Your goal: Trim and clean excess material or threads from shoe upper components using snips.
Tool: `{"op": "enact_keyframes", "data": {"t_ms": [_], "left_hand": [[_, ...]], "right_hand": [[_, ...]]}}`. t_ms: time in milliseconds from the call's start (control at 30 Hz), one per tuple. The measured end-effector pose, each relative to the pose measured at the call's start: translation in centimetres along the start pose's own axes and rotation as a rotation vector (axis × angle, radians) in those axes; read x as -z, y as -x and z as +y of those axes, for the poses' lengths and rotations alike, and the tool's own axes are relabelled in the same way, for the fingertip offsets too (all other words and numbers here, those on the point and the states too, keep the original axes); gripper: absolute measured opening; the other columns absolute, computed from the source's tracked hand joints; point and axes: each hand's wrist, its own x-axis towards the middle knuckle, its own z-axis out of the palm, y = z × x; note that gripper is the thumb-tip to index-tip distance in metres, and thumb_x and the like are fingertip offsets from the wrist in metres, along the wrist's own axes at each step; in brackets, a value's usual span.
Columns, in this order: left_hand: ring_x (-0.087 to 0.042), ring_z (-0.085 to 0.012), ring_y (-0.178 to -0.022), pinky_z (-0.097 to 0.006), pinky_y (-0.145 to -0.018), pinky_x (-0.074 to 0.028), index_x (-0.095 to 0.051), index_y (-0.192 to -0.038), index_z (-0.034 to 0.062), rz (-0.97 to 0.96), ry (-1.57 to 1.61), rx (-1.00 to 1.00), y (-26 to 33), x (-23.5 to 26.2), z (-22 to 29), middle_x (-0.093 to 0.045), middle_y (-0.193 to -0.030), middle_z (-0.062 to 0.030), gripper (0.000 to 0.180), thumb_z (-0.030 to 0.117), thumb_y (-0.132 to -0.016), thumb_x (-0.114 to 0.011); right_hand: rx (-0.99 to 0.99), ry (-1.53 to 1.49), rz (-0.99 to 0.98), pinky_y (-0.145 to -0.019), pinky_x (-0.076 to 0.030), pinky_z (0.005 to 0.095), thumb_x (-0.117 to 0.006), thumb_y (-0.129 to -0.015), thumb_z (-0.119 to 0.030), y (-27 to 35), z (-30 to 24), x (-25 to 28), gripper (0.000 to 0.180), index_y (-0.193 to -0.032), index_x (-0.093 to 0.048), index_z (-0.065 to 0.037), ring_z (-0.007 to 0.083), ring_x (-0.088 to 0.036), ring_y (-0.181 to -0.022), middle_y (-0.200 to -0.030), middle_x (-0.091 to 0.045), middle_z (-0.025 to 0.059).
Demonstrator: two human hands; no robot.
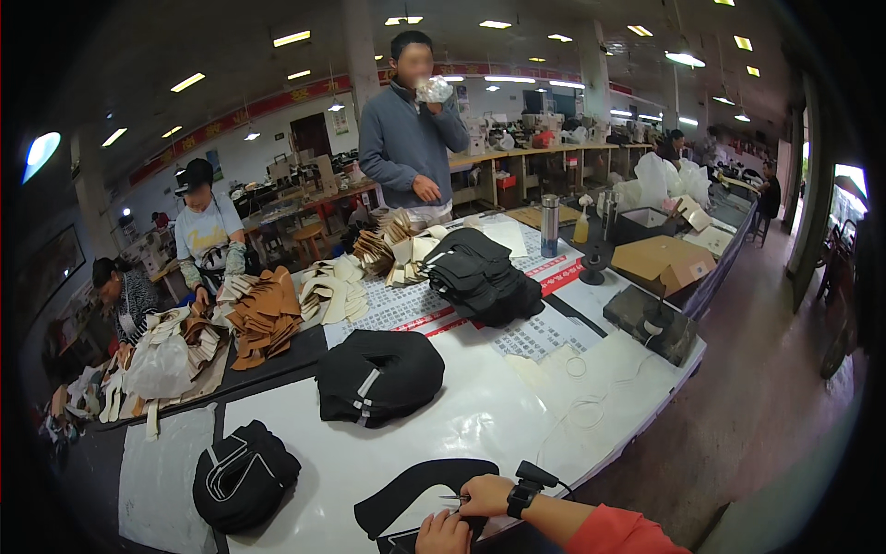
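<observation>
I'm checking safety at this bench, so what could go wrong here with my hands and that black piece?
The right hand seems to hold a thin metal tool close to the left hand on the black cut piece; a slip might nick a finger. That piece lies at the table edge and could slide off. Loose thread nearby could snag.

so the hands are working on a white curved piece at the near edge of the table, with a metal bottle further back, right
Not quite. In the head view the curved piece under the left hand and right hand is black, not white. It does lie at the near edge of the table, and the metal bottle stands further back.
</observation>
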Motion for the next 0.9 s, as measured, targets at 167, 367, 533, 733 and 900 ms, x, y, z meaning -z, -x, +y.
{"op": "enact_keyframes", "data": {"t_ms": [167,367,533,733,900], "left_hand": [[-0.057,-0.0382,-0.106,-0.05,-0.091,-0.045,-0.059,-0.093,0.0029,0.032,0.019,-0.009,-0.23,-0.38,-0.29,-0.062,-0.111,-0.0192,0.013,0.013,-0.086,-0.063],[-0.057,-0.0381,-0.105,-0.05,-0.09,-0.045,-0.059,-0.093,0.0027,0.03,0.046,-0.011,-0.16,-0.43,-0.4,-0.062,-0.111,-0.0192,0.012,0.012,-0.086,-0.063],[-0.057,-0.038,-0.104,-0.05,-0.09,-0.044,-0.059,-0.093,0.0026,0.032,0.034,-0.012,0.01,-0.3,-0.25,-0.062,-0.111,-0.0193,0.013,0.013,-0.086,-0.062],[-0.057,-0.0381,-0.105,-0.05,-0.092,-0.044,-0.059,-0.094,0.0026,0.022,0.05,0.0,0.07,-0.18,-0.08,-0.062,-0.112,-0.0196,0.013,0.013,-0.087,-0.062],[-0.057,-0.0381,-0.108,-0.051,-0.093,-0.044,-0.059,-0.094,0.0027,0.032,0.033,0.007,-0.16,-0.19,-0.12,-0.062,-0.113,-0.0201,0.012,0.013,-0.088,-0.061]], "right_hand": [[-0.019,0.007,0.006,-0.075,-0.055,0.0448,-0.066,-0.073,-0.043,-0.24,0.09,0.19,0.035,-0.085,-0.074,-0.011,0.0354,-0.07,-0.083,-0.083,-0.072,0.0163],[-0.028,0.006,-0.003,-0.076,-0.055,0.0446,-0.066,-0.074,-0.044,-0.22,0.16,-0.01,0.035,-0.086,-0.075,-0.012,0.0354,-0.071,-0.085,-0.085,-0.073,0.0158],[-0.019,0.02,0.004,-0.073,-0.055,0.0433,-0.066,-0.074,-0.044,-0.08,0.17,-0.12,0.035,-0.086,-0.074,-0.013,0.0334,-0.07,-0.081,-0.081,-0.072,0.0136],[-0.018,0.009,0.014,-0.071,-0.055,0.0424,-0.066,-0.075,-0.045,0.21,-0.03,-0.03,0.035,-0.086,-0.074,-0.013,0.0323,-0.07,-0.079,-0.078,-0.071,0.0121],[-0.007,0.034,0.035,-0.072,-0.055,0.0423,-0.066,-0.075,-0.045,0.19,-0.04,0.1,0.035,-0.088,-0.075,-0.013,0.0326,-0.07,-0.081,-0.081,-0.072,0.0125]]}}
